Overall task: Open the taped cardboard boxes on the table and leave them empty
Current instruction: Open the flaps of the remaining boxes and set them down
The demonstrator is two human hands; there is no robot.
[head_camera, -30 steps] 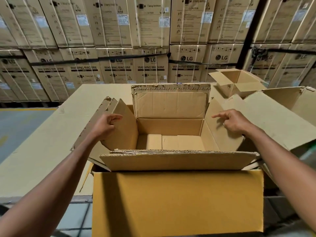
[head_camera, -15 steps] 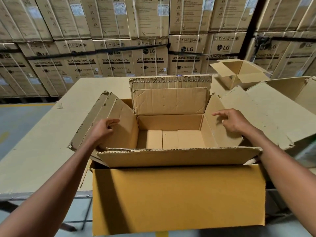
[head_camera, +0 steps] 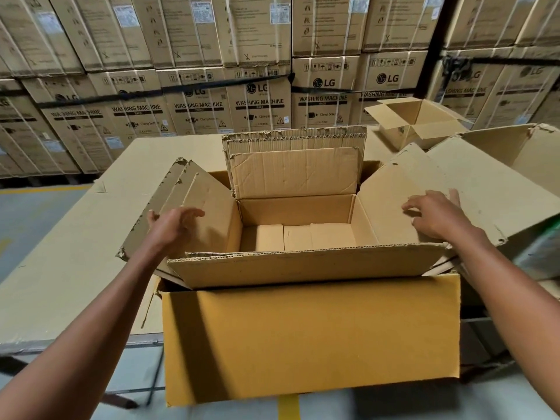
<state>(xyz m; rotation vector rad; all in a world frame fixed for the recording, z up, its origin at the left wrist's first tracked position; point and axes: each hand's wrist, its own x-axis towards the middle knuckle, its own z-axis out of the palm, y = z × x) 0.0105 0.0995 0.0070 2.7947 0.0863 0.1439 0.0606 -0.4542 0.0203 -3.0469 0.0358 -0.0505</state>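
**Open box, light and floppy**

The box (head_camera: 309, 338) sits between the hands at the table (head_camera: 75, 268) edge, flaps spread, looking empty inside. The left hand (head_camera: 172, 228) hovers loosely spread by the left flap (head_camera: 209, 213); the right hand (head_camera: 439, 216) rests flat, fingers splayed, on the right flap (head_camera: 391, 201). Corrugated card: probably light, stiff along walls, bendy at creases. Best held by the side walls, not the torn flaps.

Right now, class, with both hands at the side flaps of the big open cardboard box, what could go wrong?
1. The big brown cardboard box overhangs the cardboard-covered table; pushing the flaps could tip it off.
2. The left hand and right hand are near ragged torn flap edges, which might scrape fingers.
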